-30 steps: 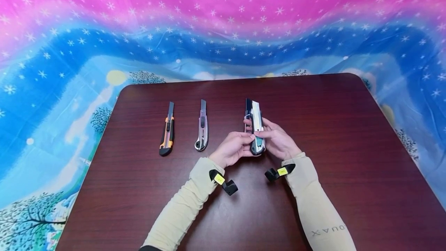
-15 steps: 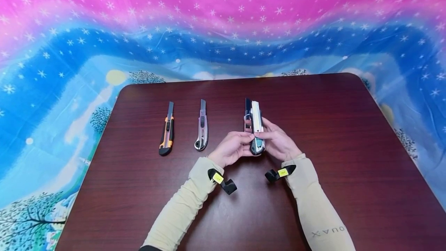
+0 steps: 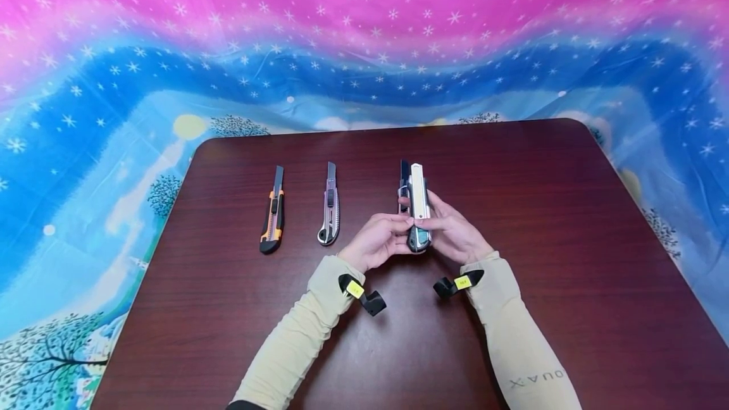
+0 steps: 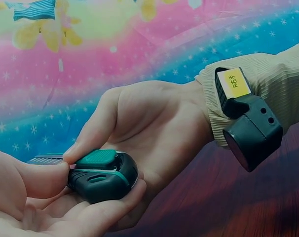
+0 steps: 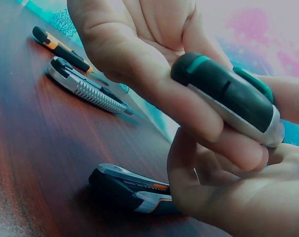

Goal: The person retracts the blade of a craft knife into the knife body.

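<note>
In the head view both hands hold a silver and black utility knife (image 3: pixel 419 207) with a green slider, raised above the table with its front end pointing away. My left hand (image 3: pixel 376 242) grips the rear part, thumb on top and fingers beneath. My right hand (image 3: pixel 458 233) holds it from the right side, its thumb on top near the left thumb. In the right wrist view the knife's dark rear end (image 5: pixel 228 91) rests on the left fingers. Behind the held knife lies a dark-bladed utility knife (image 3: pixel 404 173), partly hidden by the hands.
On the dark wooden table (image 3: pixel 569 239), an orange and black utility knife (image 3: pixel 273 214) and a silver utility knife (image 3: pixel 330 207) lie to the left, blades out. A patterned cloth (image 3: pixel 364 49) hangs beyond the table's far edge.
The held knife has turned slightly, and its front end now looks straighter and squarer. Both hands keep their hold with almost no shift. The knives on the table have not moved.
</note>
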Available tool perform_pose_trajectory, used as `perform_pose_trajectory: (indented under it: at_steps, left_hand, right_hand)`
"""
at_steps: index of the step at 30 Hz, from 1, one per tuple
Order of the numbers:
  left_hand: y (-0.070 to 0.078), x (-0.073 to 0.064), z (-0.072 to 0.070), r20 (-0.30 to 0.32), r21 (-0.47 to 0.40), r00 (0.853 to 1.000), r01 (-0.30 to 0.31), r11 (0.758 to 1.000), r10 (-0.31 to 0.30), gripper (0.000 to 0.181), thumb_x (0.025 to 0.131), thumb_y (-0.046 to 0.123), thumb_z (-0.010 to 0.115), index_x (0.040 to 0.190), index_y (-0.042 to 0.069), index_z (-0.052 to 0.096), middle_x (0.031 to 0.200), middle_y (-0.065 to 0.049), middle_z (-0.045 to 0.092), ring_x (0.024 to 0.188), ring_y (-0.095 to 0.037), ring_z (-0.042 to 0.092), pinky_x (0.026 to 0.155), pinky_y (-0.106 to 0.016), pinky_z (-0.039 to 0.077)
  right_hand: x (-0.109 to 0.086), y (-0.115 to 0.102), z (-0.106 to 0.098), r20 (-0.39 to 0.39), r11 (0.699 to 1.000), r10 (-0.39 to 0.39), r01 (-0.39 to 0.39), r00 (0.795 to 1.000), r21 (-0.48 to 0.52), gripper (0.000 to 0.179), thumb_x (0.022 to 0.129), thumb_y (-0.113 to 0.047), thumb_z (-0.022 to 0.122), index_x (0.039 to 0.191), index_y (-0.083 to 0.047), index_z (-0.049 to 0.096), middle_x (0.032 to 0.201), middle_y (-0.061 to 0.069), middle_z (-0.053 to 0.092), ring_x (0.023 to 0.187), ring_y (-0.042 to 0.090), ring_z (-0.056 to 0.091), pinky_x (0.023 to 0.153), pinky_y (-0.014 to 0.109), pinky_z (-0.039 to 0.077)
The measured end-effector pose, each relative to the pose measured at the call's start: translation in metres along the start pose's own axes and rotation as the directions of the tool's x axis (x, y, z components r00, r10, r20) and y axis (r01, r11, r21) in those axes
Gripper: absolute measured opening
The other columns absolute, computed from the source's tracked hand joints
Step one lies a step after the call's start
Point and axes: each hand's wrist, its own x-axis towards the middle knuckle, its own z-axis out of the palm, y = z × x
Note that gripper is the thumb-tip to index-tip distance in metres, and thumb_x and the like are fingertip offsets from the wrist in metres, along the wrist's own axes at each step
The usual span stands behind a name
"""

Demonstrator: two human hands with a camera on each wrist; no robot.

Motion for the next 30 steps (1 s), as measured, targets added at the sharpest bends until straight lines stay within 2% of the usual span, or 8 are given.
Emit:
perform_pose_trajectory:
  at_steps: [4, 8, 12, 16, 22, 26, 30]
  left_hand:
    - [0.0002, 0.0008, -0.0001, -0.029, -0.003, 1.0, 0.011, 1.0, -0.011, 0.037, 0.101, 0.003, 0.043, 0.134, -0.012, 0.046, 0.13, -0.027, 0.057, 0.104, -0.027, 0.066, 0.101, -0.051, 0.046]
    - [0.0005, 0.0002, 0.0006, -0.039, -0.004, 0.999, 0.013, 1.0, -0.013, 0.037, 0.1, 0.003, 0.043, 0.134, -0.012, 0.047, 0.128, -0.026, 0.058, 0.094, -0.022, 0.069, 0.1, -0.05, 0.047]
    - [0.0009, -0.0003, 0.0013, -0.034, 0.013, 0.999, 0.008, 1.0, -0.008, 0.037, 0.101, 0.005, 0.043, 0.134, -0.012, 0.046, 0.134, -0.03, 0.053, 0.107, -0.03, 0.065, 0.1, -0.049, 0.047]
    - [0.0006, -0.0001, 0.0016, -0.019, 0.027, 1.0, 0.0, 1.0, 0.0, 0.039, 0.102, 0.005, 0.041, 0.136, -0.013, 0.043, 0.138, -0.032, 0.048, 0.122, -0.04, 0.051, 0.101, -0.05, 0.046]
    - [-0.0004, 0.0, 0.0013, -0.023, 0.042, 1.0, 0.001, 0.999, 0.0, 0.038, 0.101, 0.004, 0.042, 0.135, -0.013, 0.045, 0.137, -0.032, 0.049, 0.122, -0.041, 0.052, 0.101, -0.05, 0.047]
    - [-0.0013, -0.0006, -0.0006, -0.021, 0.042, 1.0, 0.008, 0.999, -0.007, 0.038, 0.1, 0.002, 0.043, 0.135, -0.013, 0.045, 0.136, -0.031, 0.05, 0.122, -0.042, 0.052, 0.101, -0.053, 0.046]
    - [-0.0033, -0.0012, -0.0034, -0.016, 0.038, 1.0, 0.02, 0.999, -0.02, 0.038, 0.1, 0.001, 0.041, 0.136, -0.011, 0.045, 0.136, -0.03, 0.05, 0.121, -0.041, 0.055, 0.1, -0.054, 0.046]
  right_hand:
    - [-0.0004, 0.0013, -0.0001, 0.031, 1.0, -0.01, 0.011, 0.999, -0.007, 0.084, 0.091, 0.013, 0.043, 0.156, -0.027, 0.007, 0.157, 0.02, 0.018, 0.116, 0.014, 0.054, 0.098, 0.024, 0.047]
    - [-0.0008, 0.0015, -0.0004, 0.04, 1.0, -0.012, 0.013, 0.999, -0.012, 0.086, 0.09, 0.014, 0.043, 0.156, -0.028, 0.005, 0.158, 0.022, 0.014, 0.115, 0.014, 0.055, 0.097, 0.024, 0.047]
    - [-0.0008, 0.0014, -0.0006, 0.049, 1.0, -0.005, 0.004, 0.999, 0.006, 0.087, 0.09, 0.014, 0.043, 0.155, -0.03, 0.005, 0.158, 0.023, 0.012, 0.115, 0.016, 0.054, 0.097, 0.026, 0.048]
    - [-0.001, 0.001, -0.0004, 0.064, 0.999, 0.0, -0.002, 0.998, 0.032, 0.088, 0.091, 0.014, 0.043, 0.155, -0.034, 0.006, 0.158, 0.022, 0.012, 0.117, 0.018, 0.053, 0.099, 0.028, 0.047]
    - [-0.0016, 0.0021, -0.0012, 0.074, 1.0, -0.01, 0.008, 0.997, 0.023, 0.088, 0.091, 0.014, 0.041, 0.154, -0.036, 0.006, 0.151, 0.016, 0.027, 0.118, 0.018, 0.053, 0.1, 0.029, 0.047]
    - [-0.0011, 0.0047, -0.001, 0.049, 0.999, -0.017, 0.019, 0.999, -0.032, 0.088, 0.09, 0.015, 0.044, 0.155, -0.031, 0.007, 0.147, 0.014, 0.033, 0.116, 0.016, 0.054, 0.1, 0.027, 0.046]
    - [0.0004, 0.0072, -0.0011, -0.043, 0.989, -0.012, 0.006, 0.999, -0.151, 0.085, 0.088, 0.012, 0.049, 0.156, -0.023, 0.011, 0.15, 0.023, 0.031, 0.118, 0.015, 0.053, 0.1, 0.023, 0.043]
